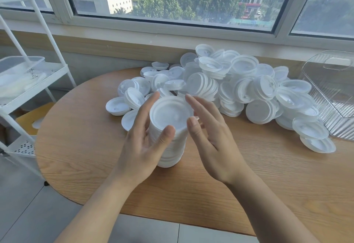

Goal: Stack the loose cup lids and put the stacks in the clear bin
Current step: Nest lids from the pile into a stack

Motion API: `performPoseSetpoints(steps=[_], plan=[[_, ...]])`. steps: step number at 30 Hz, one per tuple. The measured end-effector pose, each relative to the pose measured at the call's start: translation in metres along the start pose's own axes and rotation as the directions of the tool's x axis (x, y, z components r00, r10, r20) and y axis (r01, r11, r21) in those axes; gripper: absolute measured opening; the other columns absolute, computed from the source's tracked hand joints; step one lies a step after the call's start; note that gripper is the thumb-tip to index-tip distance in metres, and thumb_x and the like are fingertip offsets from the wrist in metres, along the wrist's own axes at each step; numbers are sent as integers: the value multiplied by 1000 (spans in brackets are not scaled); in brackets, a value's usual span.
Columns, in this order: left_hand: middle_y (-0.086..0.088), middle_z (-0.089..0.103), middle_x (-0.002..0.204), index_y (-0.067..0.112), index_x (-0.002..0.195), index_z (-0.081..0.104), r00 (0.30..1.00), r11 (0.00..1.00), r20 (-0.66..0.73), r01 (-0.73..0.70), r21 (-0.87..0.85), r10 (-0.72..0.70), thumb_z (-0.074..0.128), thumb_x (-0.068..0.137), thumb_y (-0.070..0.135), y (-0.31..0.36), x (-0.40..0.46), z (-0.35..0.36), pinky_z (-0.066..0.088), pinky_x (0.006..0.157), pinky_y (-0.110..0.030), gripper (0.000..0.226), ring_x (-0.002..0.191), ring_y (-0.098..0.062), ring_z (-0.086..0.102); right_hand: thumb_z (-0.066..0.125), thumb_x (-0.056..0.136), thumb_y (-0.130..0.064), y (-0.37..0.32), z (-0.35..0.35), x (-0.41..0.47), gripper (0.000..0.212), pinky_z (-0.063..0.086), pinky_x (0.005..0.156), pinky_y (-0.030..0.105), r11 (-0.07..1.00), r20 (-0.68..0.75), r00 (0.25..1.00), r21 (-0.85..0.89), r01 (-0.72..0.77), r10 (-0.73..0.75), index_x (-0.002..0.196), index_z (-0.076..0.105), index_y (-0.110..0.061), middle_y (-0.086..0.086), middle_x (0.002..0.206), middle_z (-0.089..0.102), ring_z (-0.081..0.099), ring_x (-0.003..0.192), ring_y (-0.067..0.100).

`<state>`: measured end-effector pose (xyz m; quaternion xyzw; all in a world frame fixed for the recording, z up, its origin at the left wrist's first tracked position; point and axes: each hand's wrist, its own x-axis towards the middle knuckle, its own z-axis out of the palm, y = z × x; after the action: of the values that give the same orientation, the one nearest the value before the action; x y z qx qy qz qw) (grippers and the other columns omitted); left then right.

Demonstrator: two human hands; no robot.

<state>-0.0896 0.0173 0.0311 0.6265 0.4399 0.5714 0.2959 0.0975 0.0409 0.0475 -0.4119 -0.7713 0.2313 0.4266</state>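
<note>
At the far left a white rack (38,74) carries a clear lidded box (21,65); the round wooden bench (95,147) begins just right of it; near the bench's middle stands an upright stack of lids (170,127); the left hand (145,143) touches the stack's left side, its grip open, fingers nearly straight, thumb against the near side by the top lid; the right hand (210,137) flanks the stack on the right, grip open, fingers straight, whether touching cannot be told; behind lies the loose pile of lids (239,89), spreading right; the clear bin (333,97) sits at the far right.
</note>
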Motion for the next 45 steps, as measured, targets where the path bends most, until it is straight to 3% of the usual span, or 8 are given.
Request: performPoseSetpoints(steps=[8,15,21,27,31,37,42,45], plan=[[26,47,156,28,157,39,1000,1000,24,10,28,-11,65,89,71,-2,0,-1,39,120,-47,84,149,-7,42,41,108,-46,1,1,1,50,41,97,14,1000,9,1000,17,-14,14,155,47,-28,-21,137,53,53,124,7],[30,56,144,40,148,43,999,999,-6,48,18,-48,71,87,53,2,-4,-14,47,106,-19,69,136,0,54,43,105,-53,-1,15,9,53,46,91,17,988,50,997,133,-72,66,155,46,-34,-19,121,61,60,115,11],[21,58,146,36,149,47,990,992,-137,61,112,-46,72,83,59,0,-11,-52,47,108,-28,74,136,-4,55,43,107,-51,-8,48,21,53,50,93,23,955,137,986,266,-133,99,156,44,-33,-18,123,61,62,110,8],[46,55,131,31,150,47,946,983,-323,94,158,-38,79,88,54,-5,-17,-87,43,94,-2,74,127,17,52,58,105,-34,4,72,34,42,51,92,34,990,163,979,-92,-108,122,147,55,-32,-20,128,53,58,100,5],[42,55,134,29,153,46,916,977,-400,110,184,-28,79,87,57,-13,-15,-103,45,99,-9,79,128,14,52,57,105,-31,9,91,36,47,51,90,38,963,259,956,-260,-68,137,151,49,-38,-11,126,50,54,109,12],[15,55,150,35,154,43,894,982,-445,130,140,-54,73,82,62,-19,-15,-114,43,111,-29,82,139,0,51,55,105,-31,13,107,39,43,49,96,38,939,316,936,-343,-41,156,147,53,-38,-8,123,52,54,115,16],[19,55,149,32,156,41,900,982,-432,127,139,-55,74,86,56,-20,-14,-113,45,110,-21,82,137,3,51,63,100,-32,16,105,35,19,52,87,39,935,257,959,-355,-19,117,118,67,-32,-10,111,57,59,104,16],[38,55,137,27,155,43,914,979,-405,117,166,-40,78,91,51,-16,-14,-107,43,100,-5,77,131,14,50,65,100,-34,16,99,32,10,51,75,36,944,160,985,-331,-2,59,105,73,-32,-13,98,59,58,87,9]])
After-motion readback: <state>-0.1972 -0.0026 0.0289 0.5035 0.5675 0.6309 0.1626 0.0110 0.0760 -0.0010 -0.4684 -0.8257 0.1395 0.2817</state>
